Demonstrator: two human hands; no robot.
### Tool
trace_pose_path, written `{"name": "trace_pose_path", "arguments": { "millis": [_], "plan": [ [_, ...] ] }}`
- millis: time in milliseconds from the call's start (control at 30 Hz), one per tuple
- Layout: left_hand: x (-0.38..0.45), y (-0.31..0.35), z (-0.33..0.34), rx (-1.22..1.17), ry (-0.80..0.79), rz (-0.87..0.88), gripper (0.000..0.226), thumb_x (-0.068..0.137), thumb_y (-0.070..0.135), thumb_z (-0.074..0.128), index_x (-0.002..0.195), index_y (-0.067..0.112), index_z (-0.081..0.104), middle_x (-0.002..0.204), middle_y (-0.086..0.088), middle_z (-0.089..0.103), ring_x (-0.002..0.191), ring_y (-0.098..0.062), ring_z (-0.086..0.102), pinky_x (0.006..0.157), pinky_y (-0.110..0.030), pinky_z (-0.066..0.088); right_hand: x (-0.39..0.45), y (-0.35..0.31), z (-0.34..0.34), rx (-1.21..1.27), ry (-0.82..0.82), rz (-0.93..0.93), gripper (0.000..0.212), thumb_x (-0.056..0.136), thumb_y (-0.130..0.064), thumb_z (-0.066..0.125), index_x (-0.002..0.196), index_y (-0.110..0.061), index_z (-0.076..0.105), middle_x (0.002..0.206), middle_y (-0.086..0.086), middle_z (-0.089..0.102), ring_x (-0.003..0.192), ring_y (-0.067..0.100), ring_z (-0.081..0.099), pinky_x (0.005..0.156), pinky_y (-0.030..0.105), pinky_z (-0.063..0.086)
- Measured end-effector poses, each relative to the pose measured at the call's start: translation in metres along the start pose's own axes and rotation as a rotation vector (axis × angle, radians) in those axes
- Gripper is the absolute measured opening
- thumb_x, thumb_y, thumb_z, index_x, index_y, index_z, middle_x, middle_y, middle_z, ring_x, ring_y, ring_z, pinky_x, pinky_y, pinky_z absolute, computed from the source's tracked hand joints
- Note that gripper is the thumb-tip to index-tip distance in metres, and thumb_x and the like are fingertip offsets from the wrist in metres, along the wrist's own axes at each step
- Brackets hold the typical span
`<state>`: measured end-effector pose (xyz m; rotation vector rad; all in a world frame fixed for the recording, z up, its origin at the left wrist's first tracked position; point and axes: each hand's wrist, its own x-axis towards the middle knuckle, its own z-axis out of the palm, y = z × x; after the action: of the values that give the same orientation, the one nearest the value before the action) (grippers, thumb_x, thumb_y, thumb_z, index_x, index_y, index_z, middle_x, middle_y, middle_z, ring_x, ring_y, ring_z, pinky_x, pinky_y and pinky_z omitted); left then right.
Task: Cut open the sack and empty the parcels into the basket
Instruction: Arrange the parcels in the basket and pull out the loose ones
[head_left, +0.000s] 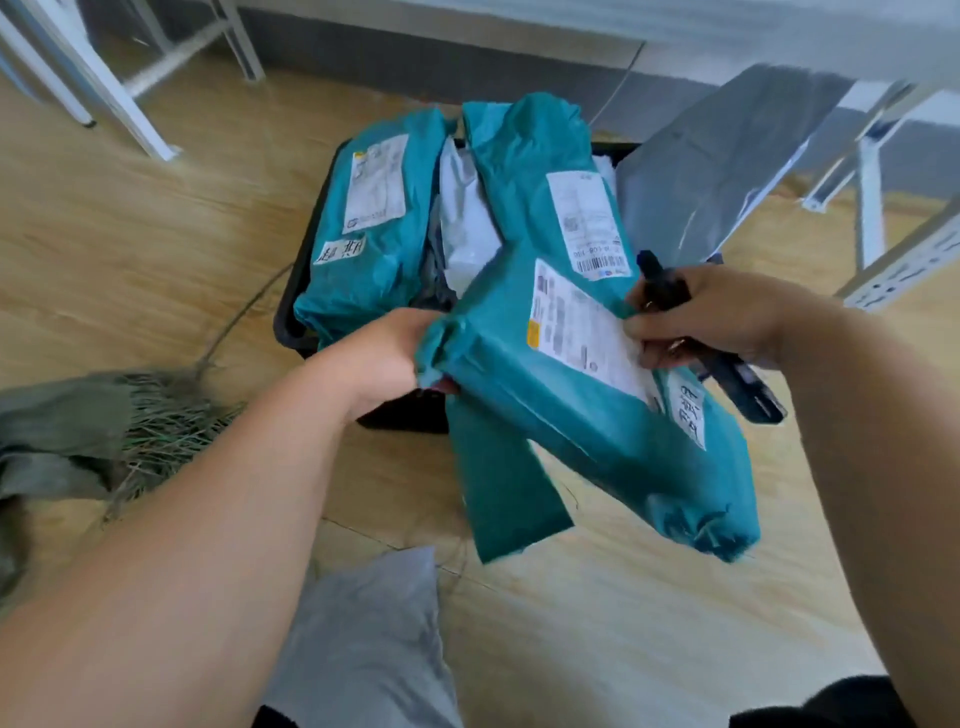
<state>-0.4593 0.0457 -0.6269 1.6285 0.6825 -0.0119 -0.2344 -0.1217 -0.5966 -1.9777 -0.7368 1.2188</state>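
Observation:
I hold a teal parcel (587, 410) with a white label over the near edge of the black basket (298, 291). My left hand (384, 358) grips its bunched left end. My right hand (711, 317) pinches its right side at the label while also holding a dark blue cutter (737, 384) in the palm. Two more teal parcels (363, 228) (535, 176) and a white parcel (465, 228) lie in the basket. A grey parcel (711, 166) leans at the basket's right side. The green sack (67, 431), frayed at its cut end, lies on the floor at the left.
A grey bag (363, 639) lies on the wooden floor near my knees. White metal frame legs (104, 88) stand at the back left, and another white frame (872, 208) at the right. A dark wall base runs behind the basket.

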Motion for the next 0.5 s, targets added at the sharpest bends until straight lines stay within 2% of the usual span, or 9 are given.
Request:
{"name": "trace_pose_path", "arguments": {
  "millis": [100, 167, 233, 300, 367, 433, 500],
  "plan": [
    [0.003, 0.019, 0.002, 0.041, 0.012, -0.029, 0.022, 0.092, 0.001, 0.054, 0.095, 0.018, 0.069, 0.107, -0.005, 0.068, 0.094, -0.013, 0.065, 0.079, -0.022, 0.056, 0.001, -0.007, -0.013, 0.282, 0.206, 0.009, 0.015, 0.09, -0.001, 0.061, 0.087, -0.011, 0.05, 0.045, 0.004, 0.064, 0.038, 0.01, 0.062, 0.037, 0.016, 0.047],
    [0.004, 0.028, 0.001, 0.065, 0.025, -0.042, 0.021, 0.096, 0.008, 0.051, 0.099, 0.016, 0.07, 0.107, -0.003, 0.067, 0.102, -0.014, 0.063, 0.085, -0.026, 0.053, 0.007, -0.008, -0.016, 0.443, 0.313, 0.033, 0.017, 0.09, -0.002, 0.061, 0.086, -0.011, 0.048, 0.046, 0.006, 0.064, 0.041, 0.012, 0.064, 0.04, 0.019, 0.051],
    [0.002, 0.034, 0.002, 0.041, -0.004, -0.061, 0.021, 0.097, 0.024, 0.052, 0.101, 0.016, 0.071, 0.103, 0.005, 0.071, 0.11, -0.01, 0.061, 0.089, -0.029, 0.05, 0.013, -0.008, -0.013, 0.571, 0.392, 0.047, 0.018, 0.09, -0.003, 0.061, 0.084, -0.011, 0.047, 0.045, 0.006, 0.064, 0.042, 0.012, 0.064, 0.041, 0.02, 0.053],
    [-0.001, 0.037, 0.009, 0.159, 0.008, -0.087, 0.036, 0.089, 0.051, 0.055, 0.101, 0.021, 0.072, 0.099, 0.014, 0.072, 0.109, -0.008, 0.061, 0.091, -0.031, 0.049, 0.019, -0.01, -0.009, 0.689, 0.416, 0.039, 0.014, 0.091, -0.003, 0.06, 0.085, -0.008, 0.049, 0.045, 0.006, 0.064, 0.04, 0.011, 0.063, 0.041, 0.018, 0.052],
    [0.0, 0.04, 0.023, 0.435, 0.083, -0.122, 0.057, 0.075, 0.073, 0.055, 0.103, 0.025, 0.069, 0.103, 0.015, 0.069, 0.102, -0.009, 0.061, 0.089, -0.031, 0.049, 0.024, -0.013, -0.008, 0.802, 0.394, 0.033, 0.007, 0.092, -0.004, 0.058, 0.087, -0.004, 0.054, 0.047, 0.006, 0.065, 0.04, 0.01, 0.063, 0.041, 0.017, 0.05],
    [0.002, 0.042, 0.04, 0.671, 0.091, -0.169, 0.072, 0.068, 0.08, 0.052, 0.111, 0.024, 0.064, 0.109, 0.012, 0.062, 0.097, -0.011, 0.059, 0.081, -0.028, 0.049, 0.026, -0.017, -0.011, 0.918, 0.367, 0.008, 0.006, 0.093, -0.005, 0.057, 0.089, -0.001, 0.056, 0.05, 0.005, 0.066, 0.043, 0.009, 0.063, 0.045, 0.016, 0.051],
    [0.004, 0.042, 0.054, 0.706, 0.027, -0.219, 0.075, 0.067, 0.08, 0.053, 0.119, 0.026, 0.062, 0.114, 0.011, 0.061, 0.098, -0.011, 0.059, 0.083, -0.029, 0.05, 0.025, -0.019, -0.015, 1.03, 0.376, -0.057, 0.003, 0.093, -0.004, 0.056, 0.091, -0.003, 0.055, 0.055, 0.006, 0.066, 0.046, 0.01, 0.064, 0.049, 0.017, 0.053]
  ]
}}
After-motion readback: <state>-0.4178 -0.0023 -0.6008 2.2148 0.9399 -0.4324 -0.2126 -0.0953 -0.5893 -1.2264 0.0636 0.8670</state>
